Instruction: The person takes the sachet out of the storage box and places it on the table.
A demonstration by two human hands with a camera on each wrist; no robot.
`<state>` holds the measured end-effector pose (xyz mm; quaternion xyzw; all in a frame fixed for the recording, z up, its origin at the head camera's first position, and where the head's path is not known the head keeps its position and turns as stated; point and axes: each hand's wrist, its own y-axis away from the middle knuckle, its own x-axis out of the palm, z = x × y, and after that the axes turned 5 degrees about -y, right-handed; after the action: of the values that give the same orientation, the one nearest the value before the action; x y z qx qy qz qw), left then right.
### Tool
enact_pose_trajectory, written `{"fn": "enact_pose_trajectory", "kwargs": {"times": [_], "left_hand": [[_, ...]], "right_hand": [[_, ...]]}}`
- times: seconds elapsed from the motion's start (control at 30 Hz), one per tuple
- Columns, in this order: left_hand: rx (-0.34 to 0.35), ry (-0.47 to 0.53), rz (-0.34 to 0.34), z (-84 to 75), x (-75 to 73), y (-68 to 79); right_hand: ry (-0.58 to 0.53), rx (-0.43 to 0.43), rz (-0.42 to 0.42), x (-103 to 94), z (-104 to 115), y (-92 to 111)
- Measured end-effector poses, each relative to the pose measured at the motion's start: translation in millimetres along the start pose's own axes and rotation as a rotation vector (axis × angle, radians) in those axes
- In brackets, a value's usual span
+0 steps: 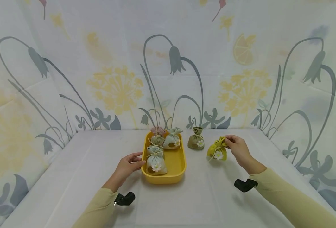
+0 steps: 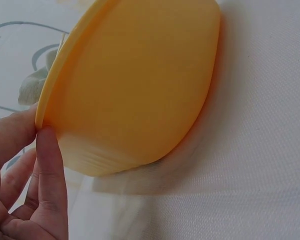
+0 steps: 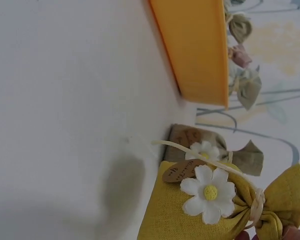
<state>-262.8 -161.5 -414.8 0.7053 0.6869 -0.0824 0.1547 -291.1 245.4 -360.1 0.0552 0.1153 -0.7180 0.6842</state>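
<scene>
My left hand is at the left side of a yellow plastic tray. In the left wrist view, its thumb and a finger pinch the tray's rim. With the fingertips of my right hand I hold a mustard-yellow drawstring pouch by its gathered top, to the right of the tray. A white cloth flower and a small brown tag decorate the pouch. Its shadow falls on the table apart from it. Most of the right hand is out of the right wrist view.
Several pouches are in the tray: a pale one in front, a mint one, an olive one and a pink one behind. An olive-brown pouch stands between tray and right hand. A patterned curtain backs the white table.
</scene>
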Motion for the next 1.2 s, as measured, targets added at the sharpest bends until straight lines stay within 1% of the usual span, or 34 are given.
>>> {"fn": "enact_pose_trajectory", "kwargs": {"times": [0.2, 0.43, 0.6, 0.7, 0.83, 0.97, 1.1, 1.2], "left_hand": [[-0.005, 0.004, -0.003, -0.2, -3.4, 0.9], [0.0, 0.015, 0.003, -2.3, -5.5, -0.5], [-0.011, 0.004, -0.003, -1.6, -6.9, -0.3], [-0.006, -0.004, 0.001, -2.6, -5.9, -0.7], [-0.01, -0.002, 0.005, -1.9, -3.2, -1.0], [-0.011, 0.016, 0.009, 1.2, -1.6, -1.1], [-0.004, 0.035, 0.009, 3.4, -0.4, -1.3], [0.002, 0.044, 0.005, 3.9, 0.6, -0.9]], "right_hand": [[-0.006, 0.007, -0.032, 2.3, -7, -19], [-0.009, 0.02, -0.079, 4.8, -7, -40], [0.01, 0.033, -0.035, 7.3, -16, -49], [0.046, 0.054, -0.027, 5.2, -23, -48], [0.079, 0.061, -0.031, -0.7, -28, -42], [0.114, 0.074, -0.004, -8.1, -34, -35], [0.133, 0.118, 0.015, -14.5, -40, -26], [0.136, 0.125, 0.022, -17.7, -41, -16]]}}
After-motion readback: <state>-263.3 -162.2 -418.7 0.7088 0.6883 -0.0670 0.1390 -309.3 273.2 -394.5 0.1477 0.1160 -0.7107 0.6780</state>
